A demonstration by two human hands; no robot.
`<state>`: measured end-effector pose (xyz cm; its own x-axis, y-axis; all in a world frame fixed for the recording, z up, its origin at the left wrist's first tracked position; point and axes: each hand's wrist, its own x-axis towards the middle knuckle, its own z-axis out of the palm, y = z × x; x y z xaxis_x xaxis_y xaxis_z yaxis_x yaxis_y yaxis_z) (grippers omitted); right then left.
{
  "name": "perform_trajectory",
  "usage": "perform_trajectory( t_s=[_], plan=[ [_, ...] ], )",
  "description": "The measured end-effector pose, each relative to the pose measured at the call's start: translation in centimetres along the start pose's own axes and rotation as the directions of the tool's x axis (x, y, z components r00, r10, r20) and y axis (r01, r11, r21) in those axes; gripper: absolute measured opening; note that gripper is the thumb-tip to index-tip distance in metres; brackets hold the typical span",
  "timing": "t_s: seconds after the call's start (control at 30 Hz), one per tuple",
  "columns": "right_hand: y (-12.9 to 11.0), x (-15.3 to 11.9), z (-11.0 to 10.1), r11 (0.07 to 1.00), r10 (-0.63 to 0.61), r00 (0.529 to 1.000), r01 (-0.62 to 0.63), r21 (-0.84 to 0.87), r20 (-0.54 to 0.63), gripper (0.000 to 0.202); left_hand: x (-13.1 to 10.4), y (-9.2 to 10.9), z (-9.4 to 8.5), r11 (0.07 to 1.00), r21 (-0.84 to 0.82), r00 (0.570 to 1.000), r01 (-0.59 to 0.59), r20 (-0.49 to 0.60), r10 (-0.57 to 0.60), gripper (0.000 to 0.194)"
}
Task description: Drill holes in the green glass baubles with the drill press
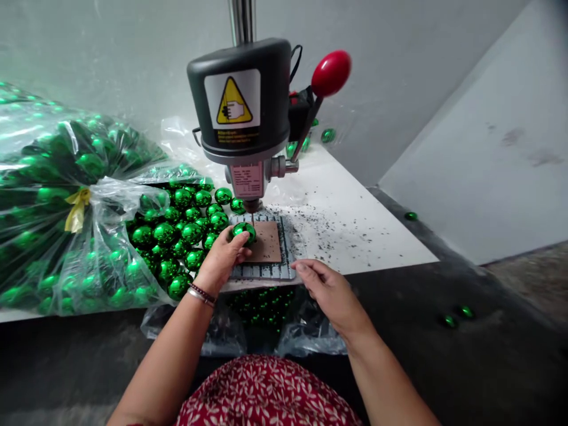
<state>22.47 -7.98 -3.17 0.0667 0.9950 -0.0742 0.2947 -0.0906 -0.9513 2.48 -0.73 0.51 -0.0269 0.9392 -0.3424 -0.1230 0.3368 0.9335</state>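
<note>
My left hand (224, 251) is closed around a shiny green ball (244, 231), thumb on its near side. The thin bit (252, 218) of a bench drill press (242, 145) points down just behind and above the ball; whether they touch, I cannot tell. Below lies a square brown board (268, 248) on a grey, grid-patterned mat (261, 272). My right hand (326, 290) is by the mat's front right corner, fingers curled in and thumb against the index finger. Whatever its fingers may hold is hidden.
Loose green balls (191, 232) crowd the left of the white table (381, 242), beside a large tied clear bag (84, 248) of more balls. Dark shavings lie to the right. A red-knobbed lever (331, 73) sticks out from the press. An open plastic bag (310, 337) hangs below the table's front edge.
</note>
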Motion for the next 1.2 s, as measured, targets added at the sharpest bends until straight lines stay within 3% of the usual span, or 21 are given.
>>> perform_trajectory(
  t_s=[0.13,0.27,0.4,0.53,0.67,0.77,1.0,1.2],
  plan=[
    [0.3,-0.1,-0.4,0.997,0.065,0.998,-0.064,-0.031,0.017,0.051,0.3,-0.4,0.3,0.999,0.026,0.999,-0.047,0.020,0.047,0.041],
    [-0.8,0.2,-0.3,0.994,0.054,0.998,-0.051,-0.098,0.027,0.048,0.1,-0.6,0.6,0.997,0.039,0.996,-0.065,0.062,0.062,0.045],
    [-3.5,1.7,0.4,0.980,-0.009,0.998,0.020,-0.199,0.057,0.039,0.0,-0.8,0.5,0.999,0.023,0.998,-0.038,0.056,0.037,0.044],
    [-5.7,4.9,1.6,0.952,-0.097,0.982,0.138,-0.274,0.160,0.037,0.0,-0.9,0.2,0.989,0.099,0.993,-0.107,0.059,0.101,0.049],
    [-5.6,7.5,2.6,0.927,-0.145,0.941,0.237,-0.292,0.304,0.051,-0.1,-1.2,-0.2,0.959,0.160,0.964,-0.234,0.162,0.209,0.049],
    [-4.9,8.4,3.0,0.917,-0.157,0.927,0.265,-0.298,0.342,0.052,0.1,-1.2,-0.4,0.945,0.178,0.951,-0.274,0.194,0.239,0.048],
    [-4.9,10.8,2.8,0.923,-0.117,0.912,0.246,-0.295,0.394,0.042,1.3,0.1,-0.4,0.951,0.283,0.992,-0.124,0.069,0.109,0.043],
    [-4.8,13.0,2.8,0.951,-0.085,0.894,0.205,-0.232,0.440,0.039,1.8,1.1,-0.5,0.948,0.303,0.995,-0.095,0.064,0.079,0.044]
  ],
)
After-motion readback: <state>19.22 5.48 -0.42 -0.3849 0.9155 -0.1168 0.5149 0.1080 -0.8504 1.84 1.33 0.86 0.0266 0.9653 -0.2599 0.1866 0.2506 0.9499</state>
